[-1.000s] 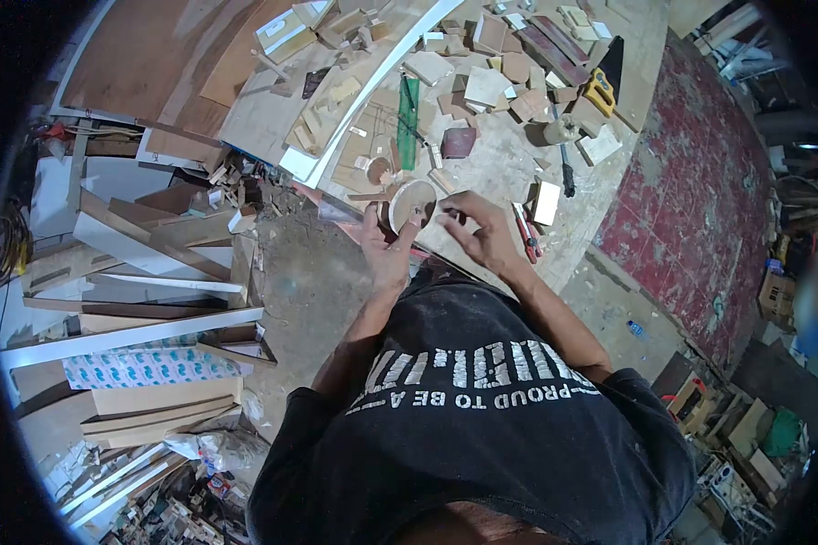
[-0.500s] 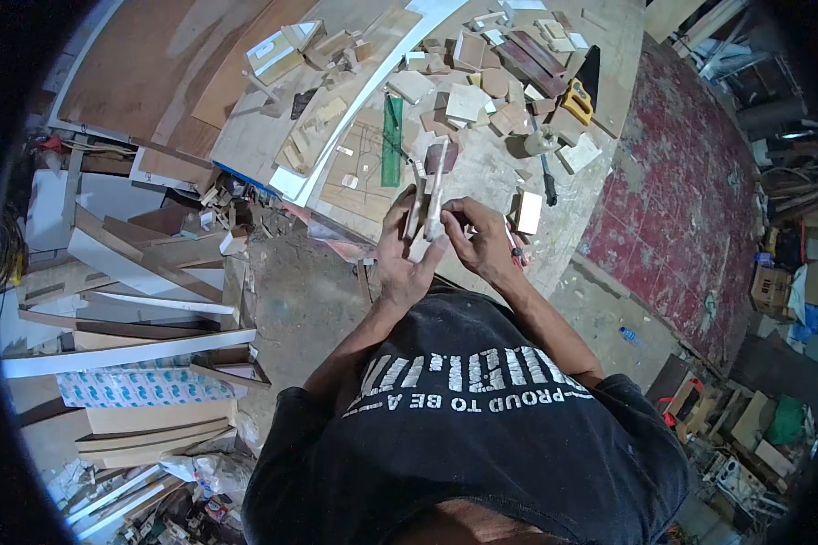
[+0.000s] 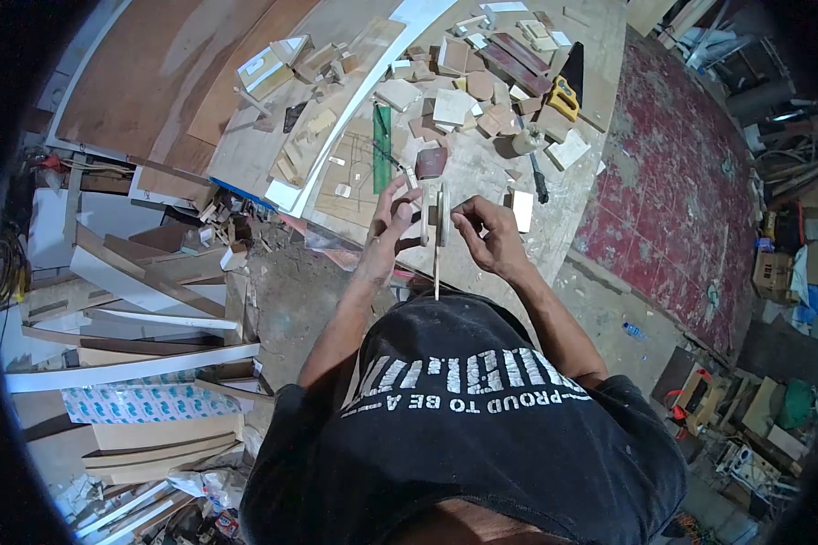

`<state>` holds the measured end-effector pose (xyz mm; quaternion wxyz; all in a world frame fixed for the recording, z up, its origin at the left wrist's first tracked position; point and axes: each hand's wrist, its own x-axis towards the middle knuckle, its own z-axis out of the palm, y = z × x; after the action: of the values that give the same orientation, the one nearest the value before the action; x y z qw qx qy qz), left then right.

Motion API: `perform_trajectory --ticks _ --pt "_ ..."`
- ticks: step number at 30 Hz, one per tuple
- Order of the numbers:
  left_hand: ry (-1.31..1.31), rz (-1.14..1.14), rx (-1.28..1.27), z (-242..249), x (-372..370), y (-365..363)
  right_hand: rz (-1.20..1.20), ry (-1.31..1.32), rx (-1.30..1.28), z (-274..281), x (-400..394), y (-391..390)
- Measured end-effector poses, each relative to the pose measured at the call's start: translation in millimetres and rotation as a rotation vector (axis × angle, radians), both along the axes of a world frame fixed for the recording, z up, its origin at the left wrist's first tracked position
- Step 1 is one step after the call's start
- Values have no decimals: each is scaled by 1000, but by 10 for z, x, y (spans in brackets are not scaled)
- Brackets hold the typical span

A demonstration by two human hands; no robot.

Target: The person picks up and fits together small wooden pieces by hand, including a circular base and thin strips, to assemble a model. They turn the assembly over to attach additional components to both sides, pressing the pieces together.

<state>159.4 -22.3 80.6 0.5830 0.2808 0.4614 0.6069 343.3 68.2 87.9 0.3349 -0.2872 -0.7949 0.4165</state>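
A small wooden assembly [image 3: 443, 218] is held upright between my hands over the near edge of the workbench. It shows two narrow, rounded pieces side by side, seen edge-on, with a thin strip reaching down toward my shirt. My left hand [image 3: 390, 227] is at its left side, thumb up and fingers partly behind it. My right hand [image 3: 491, 234] has curled fingers, with thumb and index at the right piece's edge. Just beyond lies a dark reddish block [image 3: 432, 163]. A green ruler [image 3: 383, 150] lies on a marked board [image 3: 350, 163] to the left.
Wood offcuts [image 3: 452, 107] crowd the bench, with a yellow-handled saw [image 3: 564, 98], a dark-handled tool [image 3: 540, 182] and a pale block [image 3: 522, 211] on the right. Curved panels [image 3: 145, 354] are stacked at left. A red floor area [image 3: 663, 200] is at right.
The wooden assembly has been turned and lowered, its thin strip now pointing down toward my body instead of away. My left fingers have spread more, and my right hand has shifted slightly right.
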Motion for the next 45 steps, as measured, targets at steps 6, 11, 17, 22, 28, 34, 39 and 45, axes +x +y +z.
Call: perform_trajectory --ticks 6,11,17,22,28,34,39,45 --pt "184 1 -66 0 3 31 -8 -27 -9 36 49 -4" --pt "362 36 -84 -37 -49 37 1 8 33 23 36 -12" --pt "-50 -115 -436 297 8 9 40 14 57 19 25 -8" --pt "-276 18 -147 166 -3 60 89 5 33 30 29 -45" --pt "-222 135 482 500 -336 185 50 -87 -52 84 66 -77" --pt "-221 341 363 353 -461 99 4 -11 -13 156 77 -12" --pt "-204 367 302 236 -394 36 -34 19 28 199 70 62" --pt "152 350 301 207 -278 54 -37 26 -14 219 71 88"
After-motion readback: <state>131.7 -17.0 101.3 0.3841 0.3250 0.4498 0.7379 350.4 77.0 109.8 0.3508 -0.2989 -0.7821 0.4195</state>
